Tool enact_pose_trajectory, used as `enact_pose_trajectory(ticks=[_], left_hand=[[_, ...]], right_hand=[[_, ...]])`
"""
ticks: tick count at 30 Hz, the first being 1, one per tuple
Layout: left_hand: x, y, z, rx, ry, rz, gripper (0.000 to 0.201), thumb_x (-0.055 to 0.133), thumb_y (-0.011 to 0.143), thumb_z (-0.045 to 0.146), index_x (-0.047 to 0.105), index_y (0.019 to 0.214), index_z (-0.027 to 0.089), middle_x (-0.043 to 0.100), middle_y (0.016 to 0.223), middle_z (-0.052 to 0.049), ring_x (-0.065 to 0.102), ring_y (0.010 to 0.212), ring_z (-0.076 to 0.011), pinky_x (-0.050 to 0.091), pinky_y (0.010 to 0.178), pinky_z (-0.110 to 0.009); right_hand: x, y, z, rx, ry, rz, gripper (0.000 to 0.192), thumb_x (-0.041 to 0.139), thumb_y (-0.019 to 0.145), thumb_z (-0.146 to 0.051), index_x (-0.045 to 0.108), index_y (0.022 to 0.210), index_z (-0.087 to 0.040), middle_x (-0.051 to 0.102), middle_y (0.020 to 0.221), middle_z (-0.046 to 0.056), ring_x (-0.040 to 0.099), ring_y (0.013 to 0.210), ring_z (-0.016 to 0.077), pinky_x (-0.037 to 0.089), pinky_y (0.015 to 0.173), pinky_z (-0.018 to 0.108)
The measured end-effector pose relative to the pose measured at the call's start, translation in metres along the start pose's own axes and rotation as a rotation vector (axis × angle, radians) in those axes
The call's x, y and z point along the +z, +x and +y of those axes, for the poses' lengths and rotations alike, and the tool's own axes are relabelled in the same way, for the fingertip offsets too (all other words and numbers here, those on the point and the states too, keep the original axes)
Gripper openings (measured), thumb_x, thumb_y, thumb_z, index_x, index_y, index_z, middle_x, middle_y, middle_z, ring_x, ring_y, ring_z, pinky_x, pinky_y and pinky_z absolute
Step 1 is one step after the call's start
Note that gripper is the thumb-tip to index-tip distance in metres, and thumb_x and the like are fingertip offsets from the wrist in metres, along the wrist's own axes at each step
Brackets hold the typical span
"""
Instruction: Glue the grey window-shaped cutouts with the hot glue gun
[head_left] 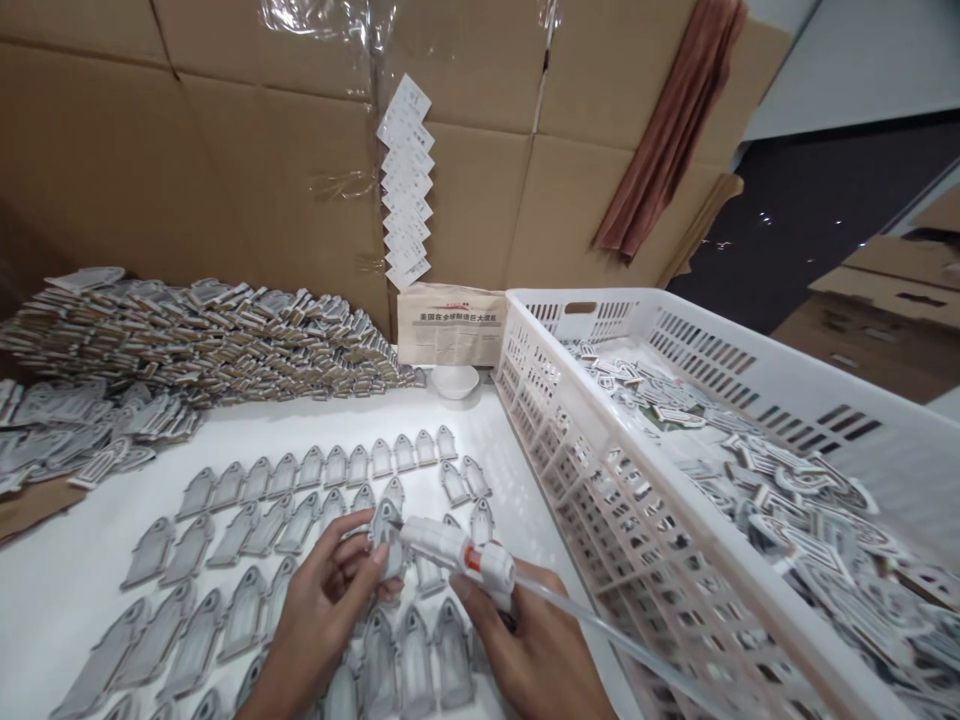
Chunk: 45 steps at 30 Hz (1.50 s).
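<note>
My left hand (334,585) pinches a small grey arch-shaped piece (385,535) and holds it up over the white table. Wrapped in my right hand (532,635) is a white glue gun (450,548) with a red-orange mark. Its dark tip is at the piece's upper part; whether it touches I cannot tell. A clear glue stick (592,618) trails from the gun's back toward the lower right. Rows of like arch-shaped pieces (244,612) lie flat around and beneath both hands.
A white slatted basket (570,440) full of loose pieces stands to the right. Stacked pieces (225,345) are heaped at the back left. A small white bowl (454,381) sits before a folded newspaper (450,330). Cardboard (285,180) walls the back; a reddish cloth (671,130) hangs there.
</note>
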<state>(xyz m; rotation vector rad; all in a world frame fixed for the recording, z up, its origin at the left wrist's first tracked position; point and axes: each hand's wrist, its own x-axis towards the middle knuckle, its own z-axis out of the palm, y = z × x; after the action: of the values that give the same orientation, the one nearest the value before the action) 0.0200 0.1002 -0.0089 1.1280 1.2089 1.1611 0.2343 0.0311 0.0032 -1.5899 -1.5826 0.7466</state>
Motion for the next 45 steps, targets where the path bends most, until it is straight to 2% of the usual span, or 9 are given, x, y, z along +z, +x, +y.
enact_pose_trajectory(ticks=[2,8,16,24,27,31,35,40,45], left_hand=[[0.001,-0.002,0.0,0.008,-0.006,0.003,0.054,0.088,0.083,0.057,0.065,0.12,0.025,0.071,0.082,0.004,0.074,0.071,-0.0188,0.068,0.068,-0.029],[-0.006,0.001,-0.002,0.014,0.034,-0.082,0.055,0.086,0.084,0.057,0.063,0.122,0.024,0.073,0.082,0.004,0.075,0.068,-0.019,0.067,0.071,-0.032],[0.001,-0.008,0.002,0.1,-0.001,-0.068,0.048,0.081,0.089,0.055,0.062,0.121,0.025,0.068,0.082,0.005,0.075,0.07,-0.0185,0.065,0.07,-0.031],[-0.011,0.002,-0.003,0.098,0.011,-0.136,0.05,0.082,0.09,0.051,0.059,0.125,0.023,0.071,0.083,0.004,0.078,0.069,-0.0218,0.066,0.072,-0.036],[-0.011,0.002,-0.002,0.112,0.017,-0.131,0.048,0.081,0.091,0.05,0.059,0.124,0.023,0.072,0.082,0.004,0.078,0.068,-0.0219,0.066,0.071,-0.036],[-0.003,0.007,0.014,0.182,0.056,-0.152,0.041,0.078,0.094,0.046,0.059,0.124,0.024,0.075,0.087,0.002,0.079,0.072,-0.0215,0.065,0.071,-0.034],[0.013,0.02,0.045,0.284,0.105,-0.272,0.035,0.072,0.099,0.042,0.059,0.126,0.024,0.074,0.082,0.003,0.078,0.07,-0.0195,0.064,0.073,-0.033],[0.032,0.031,0.074,0.244,0.077,-0.351,0.034,0.075,0.097,0.042,0.061,0.123,0.024,0.075,0.082,0.004,0.078,0.064,-0.0194,0.064,0.066,-0.032],[0.035,0.027,0.085,0.2,0.076,-0.319,0.037,0.078,0.093,0.044,0.063,0.121,0.023,0.076,0.083,0.004,0.08,0.062,-0.0224,0.065,0.065,-0.034]], right_hand=[[-0.001,0.0,0.001,0.015,0.019,-0.025,0.042,0.051,0.111,-0.059,0.082,0.116,-0.031,0.083,0.107,0.003,0.076,0.107,0.0279,0.055,0.09,0.029],[-0.005,-0.007,-0.008,-0.039,-0.081,0.011,0.051,0.046,0.112,-0.063,0.081,0.104,-0.027,0.082,0.094,0.005,0.076,0.085,0.0252,0.054,0.079,0.028],[-0.006,-0.016,-0.026,-0.086,-0.127,0.046,0.05,0.044,0.114,-0.059,0.081,0.109,-0.026,0.081,0.094,0.006,0.077,0.09,0.025,0.056,0.084,0.028],[0.004,-0.014,-0.024,-0.094,-0.124,0.087,0.047,0.047,0.113,-0.056,0.082,0.113,-0.025,0.083,0.099,0.006,0.078,0.093,0.0247,0.057,0.085,0.028],[0.0,-0.012,-0.024,-0.095,-0.104,0.066,0.048,0.048,0.113,-0.057,0.083,0.112,-0.024,0.083,0.098,0.006,0.078,0.094,0.0245,0.058,0.087,0.029],[-0.017,-0.006,-0.028,-0.077,-0.068,0.063,0.048,0.05,0.111,-0.06,0.084,0.112,-0.025,0.083,0.095,0.005,0.078,0.09,0.024,0.059,0.085,0.028],[-0.03,-0.003,-0.027,-0.085,0.018,0.192,0.047,0.054,0.109,-0.061,0.085,0.108,-0.026,0.083,0.099,0.007,0.078,0.104,0.0294,0.059,0.094,0.033],[-0.028,-0.004,-0.021,-0.006,0.14,0.346,0.049,0.055,0.106,-0.063,0.084,0.114,-0.025,0.083,0.097,0.006,0.078,0.096,0.0299,0.061,0.092,0.037],[-0.024,-0.006,-0.019,0.015,0.176,0.371,0.047,0.057,0.106,-0.062,0.083,0.121,-0.026,0.084,0.116,0.007,0.076,0.118,0.0331,0.059,0.102,0.04]])
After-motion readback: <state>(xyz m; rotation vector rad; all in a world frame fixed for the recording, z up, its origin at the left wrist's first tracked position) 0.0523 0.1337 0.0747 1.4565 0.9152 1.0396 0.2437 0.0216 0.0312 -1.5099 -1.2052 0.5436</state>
